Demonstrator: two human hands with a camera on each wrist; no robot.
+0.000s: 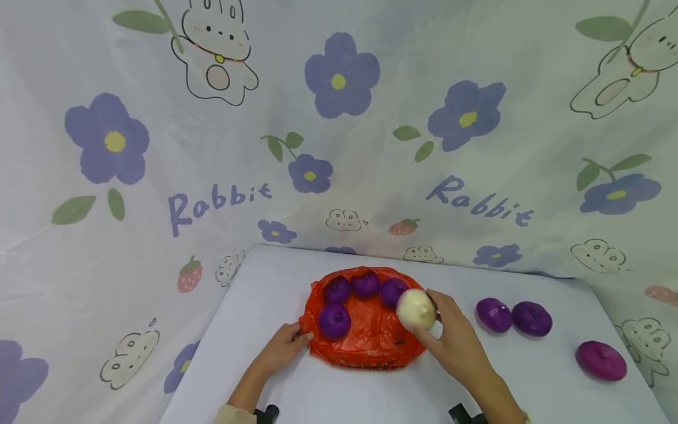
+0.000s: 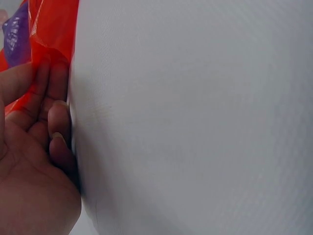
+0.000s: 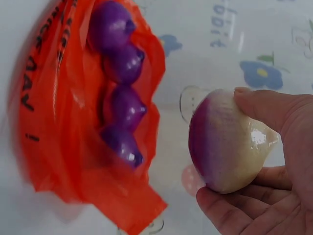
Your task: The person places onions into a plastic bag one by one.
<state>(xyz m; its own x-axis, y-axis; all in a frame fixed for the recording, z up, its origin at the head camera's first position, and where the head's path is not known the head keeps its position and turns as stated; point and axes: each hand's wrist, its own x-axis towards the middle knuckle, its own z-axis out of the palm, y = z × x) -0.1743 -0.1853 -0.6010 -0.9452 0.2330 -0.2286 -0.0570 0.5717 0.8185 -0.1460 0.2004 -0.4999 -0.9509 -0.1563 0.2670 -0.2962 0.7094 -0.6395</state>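
An open red plastic bag (image 1: 371,330) lies on the white table with several purple onions (image 1: 334,321) inside, along its far and left sides. My left hand (image 1: 286,348) pinches the bag's left edge; in the left wrist view the thumb and fingertips of the left hand (image 2: 39,127) meet the red plastic (image 2: 54,29). Over the bag's right side, my right hand (image 1: 458,338) grips a round cream-and-purple onion (image 3: 227,142) between thumb and fingers. The right wrist view shows this onion held apart from the bag (image 3: 73,122).
Two purple onions (image 1: 494,315) (image 1: 532,319) lie side by side right of my right hand. A redder onion (image 1: 601,361) sits farther right, near the edge of the table (image 1: 254,294). A patterned cloth (image 1: 371,147) hangs behind the table.
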